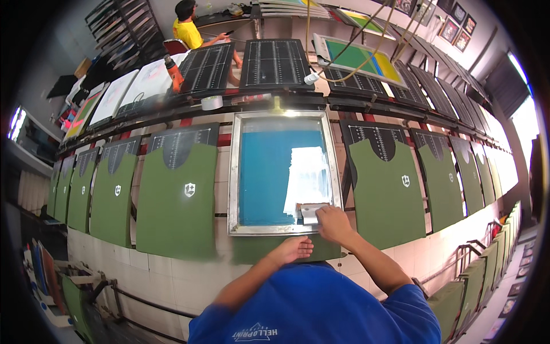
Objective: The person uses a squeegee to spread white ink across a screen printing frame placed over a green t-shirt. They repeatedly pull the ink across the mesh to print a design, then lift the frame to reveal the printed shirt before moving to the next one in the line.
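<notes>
Wears a blue shirt with white print, nearest the camera, spread across the lower edge of the view. Grips with the right hand a silvery squeegee, fingers closed tightly over its right end, inside the lower right corner of a metal frame. Holds the left hand just below the frame's near edge, half open, with fingers loosely bent. Has blue mesh stretched within the frame and, on its right part, a bright white patch; cannot tell whether ink or glare. Shows below the frame a strip of green fabric. Has to the left a green shirt laid on a black board, with a white emblem on the chest, and more alike on both sides. Faces, beyond, a tape roll, an orange tool and a seated co-worker in yellow.
</notes>
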Available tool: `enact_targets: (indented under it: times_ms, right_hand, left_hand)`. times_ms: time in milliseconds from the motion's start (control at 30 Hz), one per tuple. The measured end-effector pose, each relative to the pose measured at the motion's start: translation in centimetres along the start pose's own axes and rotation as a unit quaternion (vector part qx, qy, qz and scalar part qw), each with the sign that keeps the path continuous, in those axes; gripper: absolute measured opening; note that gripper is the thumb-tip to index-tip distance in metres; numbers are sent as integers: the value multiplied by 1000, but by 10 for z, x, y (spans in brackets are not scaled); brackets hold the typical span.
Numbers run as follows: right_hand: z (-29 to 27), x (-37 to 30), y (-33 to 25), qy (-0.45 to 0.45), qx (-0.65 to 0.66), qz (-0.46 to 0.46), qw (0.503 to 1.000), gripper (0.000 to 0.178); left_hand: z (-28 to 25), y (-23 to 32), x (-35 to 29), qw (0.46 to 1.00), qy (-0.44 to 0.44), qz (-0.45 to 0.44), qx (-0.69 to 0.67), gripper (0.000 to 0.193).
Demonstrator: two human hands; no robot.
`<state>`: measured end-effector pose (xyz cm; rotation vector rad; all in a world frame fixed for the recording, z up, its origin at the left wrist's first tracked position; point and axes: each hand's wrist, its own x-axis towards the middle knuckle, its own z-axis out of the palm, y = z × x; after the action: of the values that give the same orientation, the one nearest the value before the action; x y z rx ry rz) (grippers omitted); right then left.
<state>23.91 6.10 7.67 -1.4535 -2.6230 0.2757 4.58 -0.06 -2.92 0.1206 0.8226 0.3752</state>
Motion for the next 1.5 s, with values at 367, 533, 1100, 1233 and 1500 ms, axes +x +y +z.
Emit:
enact_targets:
  times_ms: [367, 533, 1100, 1233, 1500]
  right_hand:
    - [-9, 119, 77, 20, 63, 57, 996, 17]
    - [3, 161, 99, 39, 26, 37, 998, 19]
    - [30, 0, 12, 99, 92, 49, 990, 30]
    - [34, 66, 48, 101, 29, 52, 993, 21]
    - [-6, 103, 64, 110, 61, 55, 990, 23]
  left_hand:
    - [11, -14, 26, 991, 93, 81, -53, 31]
    - [12, -14, 23, 990, 84, 101, -40, 32]
    - [88, 45, -54, 544, 369, 379, 652, 33]
    - [66, 114, 9, 361, 325, 532, 693, 18]
    - [77, 175, 11, 366, 238, 571, 695, 27]
